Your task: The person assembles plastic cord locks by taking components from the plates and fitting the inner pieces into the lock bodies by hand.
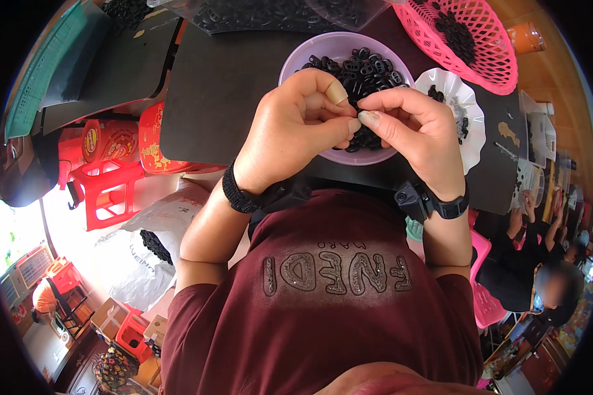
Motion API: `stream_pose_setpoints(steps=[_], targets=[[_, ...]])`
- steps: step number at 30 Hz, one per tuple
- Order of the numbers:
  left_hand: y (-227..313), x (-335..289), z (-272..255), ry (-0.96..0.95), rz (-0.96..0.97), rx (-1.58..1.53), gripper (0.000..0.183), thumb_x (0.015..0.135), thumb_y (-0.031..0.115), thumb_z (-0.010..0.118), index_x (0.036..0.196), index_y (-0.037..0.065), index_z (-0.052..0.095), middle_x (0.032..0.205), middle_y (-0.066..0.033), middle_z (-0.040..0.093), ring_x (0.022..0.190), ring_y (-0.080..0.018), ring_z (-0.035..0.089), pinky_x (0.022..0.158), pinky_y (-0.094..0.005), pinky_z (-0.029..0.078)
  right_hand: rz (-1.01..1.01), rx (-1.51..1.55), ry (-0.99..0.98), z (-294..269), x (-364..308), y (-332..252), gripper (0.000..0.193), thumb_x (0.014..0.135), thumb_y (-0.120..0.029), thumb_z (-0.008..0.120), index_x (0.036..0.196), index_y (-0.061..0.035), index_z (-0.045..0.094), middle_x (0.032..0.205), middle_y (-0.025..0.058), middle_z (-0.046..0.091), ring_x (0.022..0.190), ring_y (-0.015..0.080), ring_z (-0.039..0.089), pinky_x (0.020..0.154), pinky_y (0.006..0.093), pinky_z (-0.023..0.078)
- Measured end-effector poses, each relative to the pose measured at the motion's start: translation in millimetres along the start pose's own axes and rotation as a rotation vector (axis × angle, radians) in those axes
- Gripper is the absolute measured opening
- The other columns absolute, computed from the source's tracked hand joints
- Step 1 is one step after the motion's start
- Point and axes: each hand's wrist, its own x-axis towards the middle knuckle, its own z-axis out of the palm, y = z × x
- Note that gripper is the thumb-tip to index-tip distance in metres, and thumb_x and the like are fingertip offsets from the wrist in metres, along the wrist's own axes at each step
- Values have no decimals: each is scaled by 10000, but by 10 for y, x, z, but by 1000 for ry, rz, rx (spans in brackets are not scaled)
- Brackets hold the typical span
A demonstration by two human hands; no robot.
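My left hand (pixel 293 131) and my right hand (pixel 420 135) meet fingertip to fingertip above a lilac bowl (pixel 295 60). Both are closed in a pinch, thumbs against index fingers. Whatever lies between the fingertips is too small and hidden to make out. A tan bandage (pixel 337 93) wraps the left index finger. Small black oval pieces with holes (pixel 359 69) heap up in the bowl, partly covered by my hands. Just right of my right hand stands a white fluted dish (pixel 471 118) with a few black pieces in it.
A pink lattice basket (pixel 501 49) with black pieces stands at the far right. Behind the bowl is a clear bin (pixel 270 20) of similar pieces. The dark table (pixel 211 99) extends left toward a red stool (pixel 105 191). Other people (pixel 540 283) sit at the right.
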Motion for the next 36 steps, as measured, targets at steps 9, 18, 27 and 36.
stream_pose_setpoints(steps=[9, 18, 27, 36], targets=[[24, -23, 9, 0, 15, -3, 252, 827, -72, 671, 1001, 18, 512, 902, -85, 652, 776, -140, 659, 672, -257, 560, -309, -269, 71, -12, -43, 117, 222, 842, -61, 703, 1056, -2, 693, 826, 64, 655, 676, 102, 592, 622, 222, 469], [17, -30, 0, 11, 18, -6, 265, 818, -70, 687, 994, 25, 513, 906, -83, 655, 780, -133, 659, 652, -246, 559, -380, -307, 72, 43, -78, 117, 369, 742, 6, 741, 1104, -21, 678, 813, 66, 634, 647, 118, 594, 603, 240, 480], [47, -31, 3, 31, -27, -58, 177, 823, -9, 690, 886, 10, 526, 848, -82, 680, 775, -106, 657, 628, -229, 542, -446, -439, 127, 80, -94, 129, 421, 691, 27, 776, 1097, -34, 683, 827, 69, 647, 630, 126, 608, 598, 241, 493], [-48, -63, 32, 47, 205, 220, 188, 812, -23, 706, 846, 25, 527, 844, -65, 682, 767, -96, 661, 651, -239, 546, -214, -198, 92, 41, -79, 177, 182, 836, -80, 719, 994, 7, 692, 826, 64, 667, 689, 95, 629, 617, 225, 495]])
